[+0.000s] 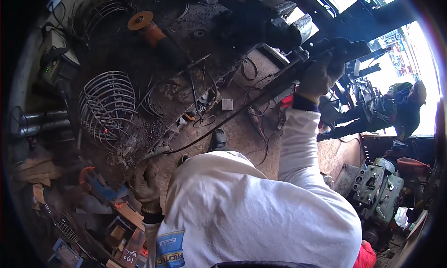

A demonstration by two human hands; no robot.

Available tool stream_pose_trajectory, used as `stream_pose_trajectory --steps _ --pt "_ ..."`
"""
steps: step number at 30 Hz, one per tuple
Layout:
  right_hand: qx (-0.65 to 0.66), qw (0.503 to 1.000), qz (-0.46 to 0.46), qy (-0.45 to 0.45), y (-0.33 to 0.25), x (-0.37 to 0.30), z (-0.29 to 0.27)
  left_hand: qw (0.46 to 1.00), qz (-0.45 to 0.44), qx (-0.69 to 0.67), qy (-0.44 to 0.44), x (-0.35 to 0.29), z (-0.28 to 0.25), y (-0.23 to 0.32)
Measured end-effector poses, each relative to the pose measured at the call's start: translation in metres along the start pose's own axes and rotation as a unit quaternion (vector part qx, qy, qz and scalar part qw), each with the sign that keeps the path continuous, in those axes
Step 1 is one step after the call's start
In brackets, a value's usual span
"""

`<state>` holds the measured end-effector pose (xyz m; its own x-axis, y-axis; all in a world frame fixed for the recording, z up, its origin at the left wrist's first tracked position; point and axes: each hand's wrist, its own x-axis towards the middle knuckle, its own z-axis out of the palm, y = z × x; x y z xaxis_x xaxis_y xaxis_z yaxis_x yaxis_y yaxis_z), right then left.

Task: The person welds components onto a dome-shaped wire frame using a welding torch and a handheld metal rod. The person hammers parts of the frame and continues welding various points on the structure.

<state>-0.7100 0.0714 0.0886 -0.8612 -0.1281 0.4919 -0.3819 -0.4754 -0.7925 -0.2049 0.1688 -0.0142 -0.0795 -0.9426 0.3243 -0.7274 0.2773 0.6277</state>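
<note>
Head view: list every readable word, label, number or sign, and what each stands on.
Lettering is located here, not transcribed.
Blue-and-yellow patch on the white garment: printed lettering, partly legible.
Reddish-brown piece, lower left: white handwritten marks.
Green machine, right: any markings are too small to read.

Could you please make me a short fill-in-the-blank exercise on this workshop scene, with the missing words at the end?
1. The right hand and the left hand are both covered by ___.
2. The tool with the orange-brown disc is an ___ grinder.
3. In the picture, the cage of curved metal bars lies nearer the left hand than the ___ one.
4. The person's long sleeves are ___ in colour.

Missing words: gloves; angle; right; white.
</note>
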Motion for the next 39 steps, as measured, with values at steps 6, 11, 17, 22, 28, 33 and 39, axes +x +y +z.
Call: stream_pose_trajectory --steps 6,11,17,22,28,33,39 --pt "-0.278 0.958 0.005 -0.065 0.074 0.022 0.002 0.999 0.001 -0.043 -0.005 -0.001 0.004 0.006" --pt "-0.471 0.877 0.015 -0.092 0.082 0.031 0.005 0.998 0.048 -0.023 0.019 0.01 0.0 0.009" --pt "-0.548 0.832 0.02 -0.085 0.054 0.021 0.019 0.997 -0.022 0.039 0.068 -0.006 -0.008 -0.001" --pt "-0.565 0.814 0.071 -0.115 0.07 0.035 0.002 0.995 -0.056 0.028 0.072 -0.008 -0.014 -0.01" --pt "-0.583 0.81 -0.015 -0.057 0.034 -0.036 0.007 0.99 -0.101 -0.022 0.093 -0.01 -0.015 -0.045" --pt "-0.214 0.906 -0.157 -0.328 0.016 -0.189 -0.008 0.972 -0.17 -0.045 0.156 0.026 -0.035 -0.04" --pt "0.1 0.678 0.42 -0.595 -0.067 -0.347 0.059 0.977 -0.141 -0.01 0.158 0.051 -0.033 -0.063"
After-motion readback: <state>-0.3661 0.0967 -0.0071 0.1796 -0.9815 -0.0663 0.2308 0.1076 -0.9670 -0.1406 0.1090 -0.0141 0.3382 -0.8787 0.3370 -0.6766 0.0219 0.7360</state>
